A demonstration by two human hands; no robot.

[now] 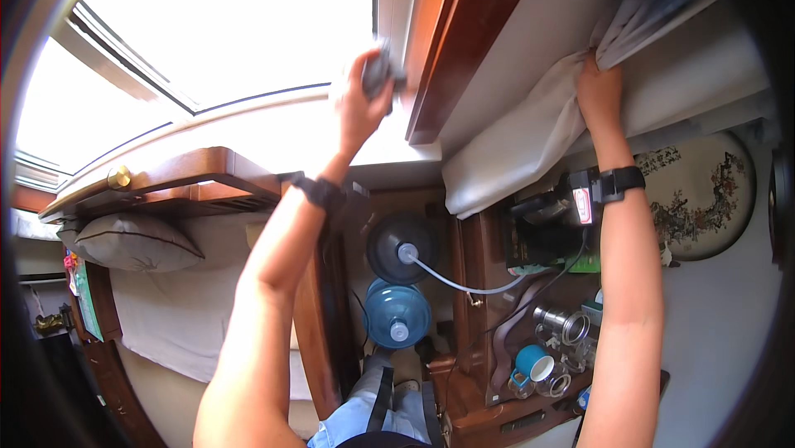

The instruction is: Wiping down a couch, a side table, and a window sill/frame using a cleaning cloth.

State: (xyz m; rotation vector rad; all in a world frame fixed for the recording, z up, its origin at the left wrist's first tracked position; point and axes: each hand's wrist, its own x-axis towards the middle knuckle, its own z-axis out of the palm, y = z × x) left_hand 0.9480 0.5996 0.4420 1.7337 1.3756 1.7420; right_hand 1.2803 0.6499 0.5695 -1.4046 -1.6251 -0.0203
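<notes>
My left hand (359, 106) is raised beside the window frame, its fingers around a small grey object (376, 73). Motion blur hides what this object is. Off to the right, my right hand (600, 91) grips a bunched, pale fabric curtain (528, 131). The cloth gathers into folds at my fingers and hangs down to the left, its lower edge above the cabinet. Between my hands runs a reddish-brown wooden window trim (450, 44). Bright light from the window (236, 19) washes out the area by my left hand.
Below stand a blue water jug (397, 314) and a dark jug (397, 246) with a white hose (459, 286). A wooden cabinet (490, 417) bears a teal mug (533, 364) and glassware. At left are a wooden-framed sofa (186, 299) and a grey cushion (133, 242).
</notes>
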